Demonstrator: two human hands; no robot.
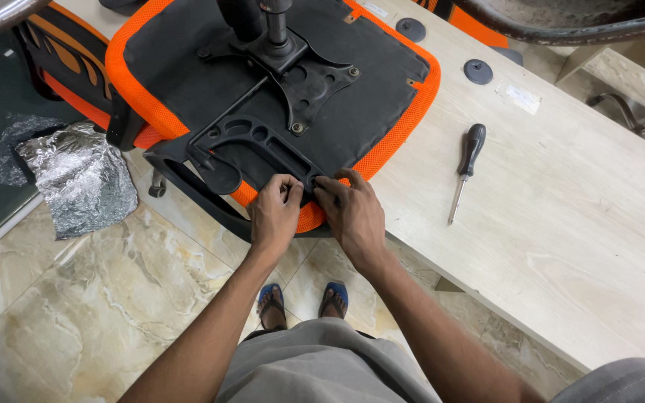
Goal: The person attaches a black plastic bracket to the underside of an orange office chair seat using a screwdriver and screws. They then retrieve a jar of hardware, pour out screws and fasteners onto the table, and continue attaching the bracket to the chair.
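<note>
Both hands, left (274, 213) and right (352, 213), pinch the black armrest bracket (259, 145) at the chair seat's (188, 52) near edge; screwdriver (466, 170) lies right.

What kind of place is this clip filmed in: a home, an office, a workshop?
Probably a small furniture assembly or repair workshop: an upturned orange chair seat lies on a pale wooden workbench, a screwdriver beside it, both hands at the black armrest bracket.

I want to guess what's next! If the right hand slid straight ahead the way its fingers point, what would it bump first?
Probably the black plastic armrest bracket on the upturned orange chair seat; the right hand already has fingertips at its edge, beside the left hand.
</note>
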